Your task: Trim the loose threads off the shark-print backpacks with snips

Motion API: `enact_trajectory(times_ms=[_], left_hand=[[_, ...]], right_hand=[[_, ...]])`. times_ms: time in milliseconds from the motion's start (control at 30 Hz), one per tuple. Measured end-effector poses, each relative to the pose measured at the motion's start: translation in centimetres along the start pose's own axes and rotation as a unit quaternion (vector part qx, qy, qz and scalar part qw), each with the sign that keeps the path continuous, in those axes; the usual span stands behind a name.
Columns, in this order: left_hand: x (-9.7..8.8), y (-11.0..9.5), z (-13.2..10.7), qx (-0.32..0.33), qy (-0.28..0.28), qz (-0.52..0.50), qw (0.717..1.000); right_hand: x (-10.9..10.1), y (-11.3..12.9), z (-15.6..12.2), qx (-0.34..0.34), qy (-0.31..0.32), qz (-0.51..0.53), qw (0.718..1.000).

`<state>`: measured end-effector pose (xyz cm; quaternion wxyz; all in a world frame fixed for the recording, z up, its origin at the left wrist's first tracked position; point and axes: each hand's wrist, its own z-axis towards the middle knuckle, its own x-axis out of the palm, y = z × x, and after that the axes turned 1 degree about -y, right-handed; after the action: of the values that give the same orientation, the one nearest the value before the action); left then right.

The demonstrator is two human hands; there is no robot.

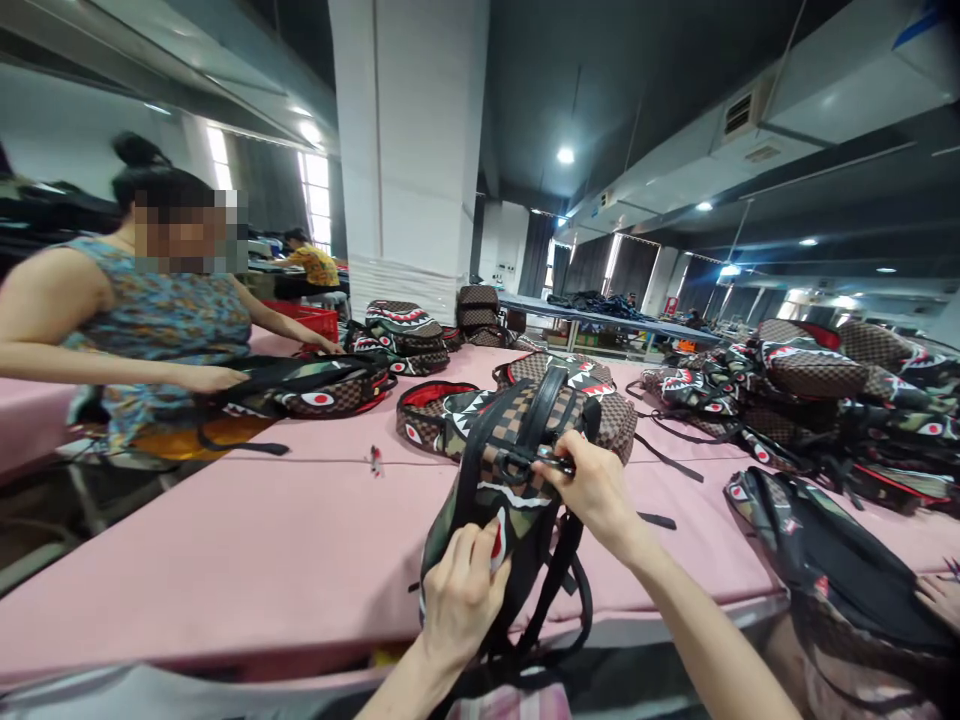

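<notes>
Under my left hand [465, 585], the brown-and-black checkered backpack with camouflage panels [496, 432] looks like coated cloth, smooth with a soft sheen. Its thick black carry handle [541, 408] looks like leather, smooth and faintly glossy. The slim dark object [559, 463] in my right hand [596, 490] glints like metal. The flat pink table covering [300, 540] looks like matt, smooth cloth. Farther off, the tall white square column [424, 130] is smooth, wrapped low down in glossy, wrinkled clear plastic film [405, 283]; the red boxy crate [319, 322] looks like hard plastic.
</notes>
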<state>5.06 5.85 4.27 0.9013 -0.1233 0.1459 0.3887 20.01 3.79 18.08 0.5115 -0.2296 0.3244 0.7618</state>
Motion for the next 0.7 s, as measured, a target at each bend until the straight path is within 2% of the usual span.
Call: enact_trajectory(times_ms=[100, 200, 333, 400, 500, 533, 600, 700], left_hand=[[0.0, -0.1, -0.1, 0.003, -0.003, -0.007, 1.000], [0.0, -0.1, -0.1, 0.008, 0.002, -0.011, 1.000], [-0.3, -0.3, 0.4, 0.038, -0.010, -0.012, 0.999], [-0.8, -0.6, 0.5, 0.055, -0.021, -0.024, 0.998], [-2.0, -0.3, 0.3, 0.080, -0.018, -0.056, 0.995], [-2.5, 0.4, 0.3, 0.088, -0.010, -0.071, 0.994], [-3.2, 3.0, 0.5, 0.098, 0.007, -0.103, 0.990], [-4.1, 8.8, 2.6, 0.098, 0.013, -0.095, 0.990]], right_hand=[[-0.5, -0.8, -0.2, 0.035, -0.015, 0.076, 0.996], [-0.8, -1.5, -0.6, 0.067, -0.030, 0.081, 0.994], [-0.8, -3.0, 0.0, 0.074, -0.039, 0.041, 0.996], [-1.0, -4.7, 1.1, 0.084, -0.076, -0.010, 0.994], [-1.7, -8.1, 3.0, 0.148, -0.122, -0.082, 0.978], [-2.1, -9.1, 3.4, 0.168, -0.123, -0.088, 0.974], [-2.9, -10.4, 3.6, 0.186, -0.107, -0.068, 0.974], [-3.4, -9.7, 2.1, 0.160, -0.073, 0.015, 0.984]])
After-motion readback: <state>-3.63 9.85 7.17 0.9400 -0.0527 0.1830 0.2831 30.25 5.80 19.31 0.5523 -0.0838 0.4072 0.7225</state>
